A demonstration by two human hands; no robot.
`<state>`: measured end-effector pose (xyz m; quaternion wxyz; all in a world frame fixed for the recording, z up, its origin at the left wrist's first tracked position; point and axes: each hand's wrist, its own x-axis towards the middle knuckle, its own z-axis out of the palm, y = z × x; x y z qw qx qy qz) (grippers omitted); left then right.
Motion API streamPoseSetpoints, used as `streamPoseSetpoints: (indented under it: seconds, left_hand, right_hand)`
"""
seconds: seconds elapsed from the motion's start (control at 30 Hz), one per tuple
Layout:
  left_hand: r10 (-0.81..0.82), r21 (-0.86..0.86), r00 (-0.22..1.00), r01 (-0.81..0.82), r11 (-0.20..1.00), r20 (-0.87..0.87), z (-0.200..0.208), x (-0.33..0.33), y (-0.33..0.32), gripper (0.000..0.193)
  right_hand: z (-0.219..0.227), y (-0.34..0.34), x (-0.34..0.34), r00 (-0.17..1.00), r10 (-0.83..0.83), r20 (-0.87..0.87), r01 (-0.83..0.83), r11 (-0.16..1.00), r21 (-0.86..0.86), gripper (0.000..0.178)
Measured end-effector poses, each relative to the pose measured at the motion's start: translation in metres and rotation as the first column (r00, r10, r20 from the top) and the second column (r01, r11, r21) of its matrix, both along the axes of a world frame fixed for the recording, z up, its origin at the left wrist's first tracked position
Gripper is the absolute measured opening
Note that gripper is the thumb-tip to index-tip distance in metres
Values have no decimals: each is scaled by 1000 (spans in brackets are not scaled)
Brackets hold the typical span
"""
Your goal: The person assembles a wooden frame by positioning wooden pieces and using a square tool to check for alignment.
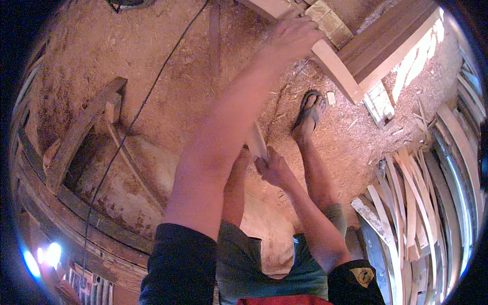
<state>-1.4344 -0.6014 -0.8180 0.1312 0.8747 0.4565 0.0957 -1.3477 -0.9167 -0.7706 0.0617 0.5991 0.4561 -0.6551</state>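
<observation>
My left hand (296, 36) reaches to the top of the view, its fingers curled over a pale wooden beam (338, 71). That beam meets the end of a wide board (391, 38) with a brown face. Wooden blocks (330, 23) lie beside and under the joined pieces. Lower down, near my knees, my right hand (274, 168) is closed round a pale flat wooden piece (258, 141). My left forearm hides that piece's far end, so I cannot tell what kind it is.
A pile of long wooden strips (406, 198) lies at the right. A dark cable (147, 96) crosses the shavings-covered ground at the left, near a wooden frame (84, 127). My sandalled foot (311, 109) stands below the beam. A bright lamp (51, 254) shines at the lower left.
</observation>
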Motion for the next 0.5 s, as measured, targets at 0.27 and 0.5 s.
streamPoseSetpoints:
  seconds: [0.27, 0.5]
  left_hand:
    - [-79, -48, 997, 80, 996, 25, 1, -44, -29, 37]
    - [752, -264, 416, -757, 598, 511, -30, -123, -20, 43]
  right_hand:
    - [7, 12, -2, 991, -103, -81, 113, 986, 120, 43]
    - [16, 29, 0, 997, -66, -48, 72, 989, 131, 46]
